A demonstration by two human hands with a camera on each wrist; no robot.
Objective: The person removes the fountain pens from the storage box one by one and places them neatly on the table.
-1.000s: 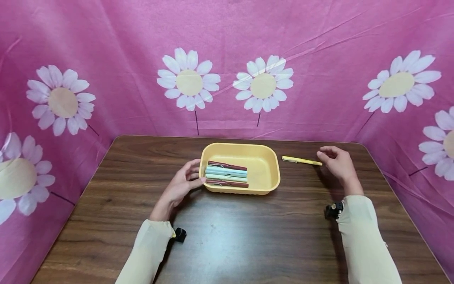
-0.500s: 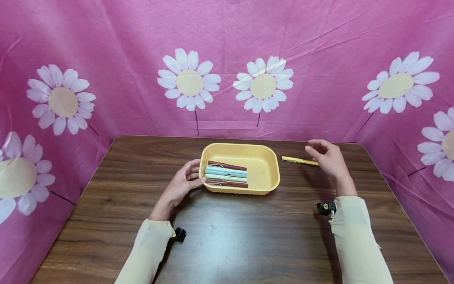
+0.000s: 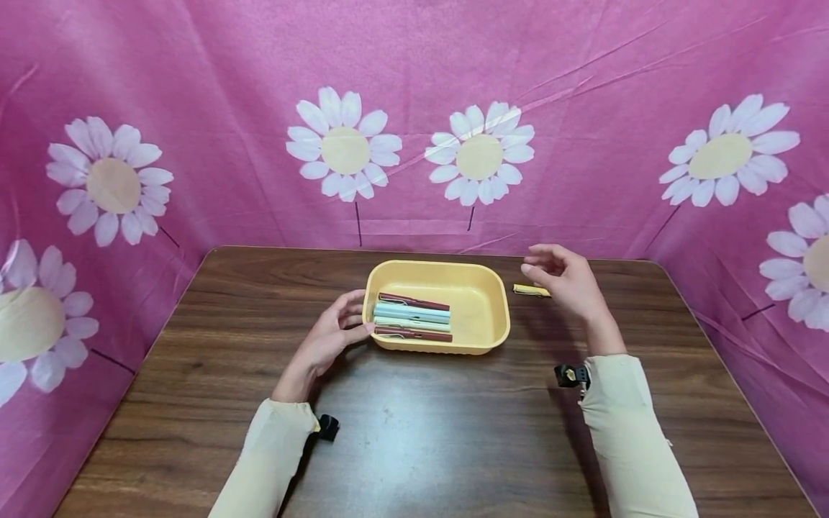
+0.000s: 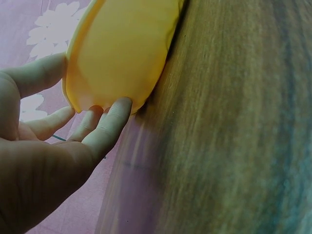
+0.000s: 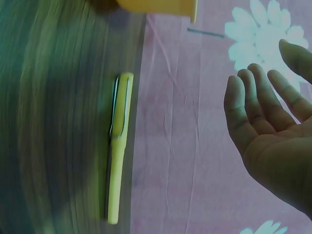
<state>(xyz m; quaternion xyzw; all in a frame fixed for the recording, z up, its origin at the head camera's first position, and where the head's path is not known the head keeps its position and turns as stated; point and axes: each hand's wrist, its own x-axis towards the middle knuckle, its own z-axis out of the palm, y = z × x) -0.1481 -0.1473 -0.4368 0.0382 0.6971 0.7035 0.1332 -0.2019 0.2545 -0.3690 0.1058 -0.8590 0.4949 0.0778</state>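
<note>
In the head view the left hand [image 3: 324, 347] rests at the left end of a yellow box [image 3: 481, 350]. Its thumb touches the rim and its fairly straight fingertips meet the outer wall, as the left wrist view shows on the box [image 4: 122, 53]. Several pens lie side by side inside, among them a dark red pen [image 3: 414, 335] and a light blue pen [image 3: 411, 313]. Right of the box, the right hand [image 3: 570, 284] hovers over a yellow pen [image 3: 526, 290], hiding part of it. The right wrist view shows the whole pen [image 5: 119, 141] apart from that open, empty hand [image 5: 273, 122].
Both hands are over a brown wooden table [image 3: 388, 439]. A pink cloth [image 3: 414, 43] with white flowers stands along its back and sides. Black devices are worn at the left wrist [image 3: 328, 428] and right wrist [image 3: 570, 375].
The right hand has moved left, from the yellow pen's right end to above the pen, covering more of it. The left hand, the box and the pens have not visibly moved.
</note>
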